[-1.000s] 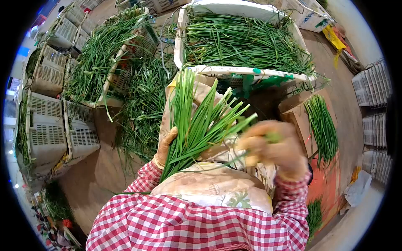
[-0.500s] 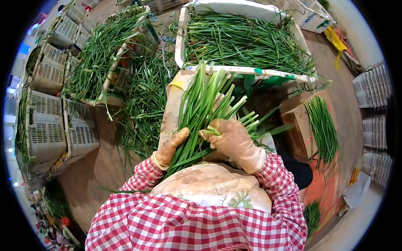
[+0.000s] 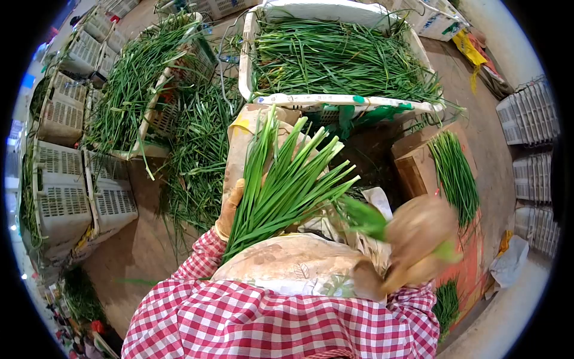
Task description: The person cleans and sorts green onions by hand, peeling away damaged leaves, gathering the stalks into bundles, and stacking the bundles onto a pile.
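Observation:
My left hand (image 3: 229, 210), in a stained pale glove, is closed around the left side of a bunch of green garlic chives (image 3: 287, 188). The bunch lies fanned over my lap, its pale cut ends pointing up and to the right. Off to the right, my right hand (image 3: 423, 239) is smeared by motion, in the same kind of glove. Blurred green leaves (image 3: 366, 219) stick out on both sides of it, so it appears closed on them; its separate fingers do not show. A stained apron (image 3: 299, 257) covers my lap.
A white crate (image 3: 341, 100) heaped with chives stands ahead; another full crate (image 3: 143, 128) is at left. Loose leaves (image 3: 200, 155) cover the floor between. A neat chive bundle (image 3: 454, 173) lies on a cardboard box (image 3: 412, 173) at right. Stacked crates (image 3: 529, 113) line the right wall.
My right hand has left the bunch and swung right and down, carrying some leaves. The bunch's cut ends now show fanned out; my left hand stays on it.

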Action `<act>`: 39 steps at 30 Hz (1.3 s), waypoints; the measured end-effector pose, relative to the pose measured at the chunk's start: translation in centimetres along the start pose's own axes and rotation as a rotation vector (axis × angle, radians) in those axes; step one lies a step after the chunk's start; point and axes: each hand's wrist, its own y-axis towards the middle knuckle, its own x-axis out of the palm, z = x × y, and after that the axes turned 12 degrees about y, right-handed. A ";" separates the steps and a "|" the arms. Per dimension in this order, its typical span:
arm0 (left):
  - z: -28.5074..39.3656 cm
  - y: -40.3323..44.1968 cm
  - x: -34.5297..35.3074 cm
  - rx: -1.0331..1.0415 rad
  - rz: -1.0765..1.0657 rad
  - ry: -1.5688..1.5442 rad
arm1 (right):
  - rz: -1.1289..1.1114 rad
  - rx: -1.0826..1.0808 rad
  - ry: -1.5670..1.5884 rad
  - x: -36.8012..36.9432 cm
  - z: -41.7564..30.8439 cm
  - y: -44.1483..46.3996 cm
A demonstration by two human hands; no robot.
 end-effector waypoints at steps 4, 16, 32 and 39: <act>0.0 -0.3 0.4 0.154 -0.040 0.156 | 0.794 -0.012 -0.376 -5.1 -2.0 -2.7; 0.0 -1.8 3.4 0.117 -0.027 0.137 | 0.610 0.262 -0.916 -8.7 7.4 0.2; -0.3 -2.7 1.8 0.076 -0.016 0.240 | 0.587 0.296 -0.343 -9.9 7.5 2.3; -0.6 -3.1 1.8 0.125 -0.018 0.271 | 0.711 0.015 -2.120 -16.0 8.1 -0.3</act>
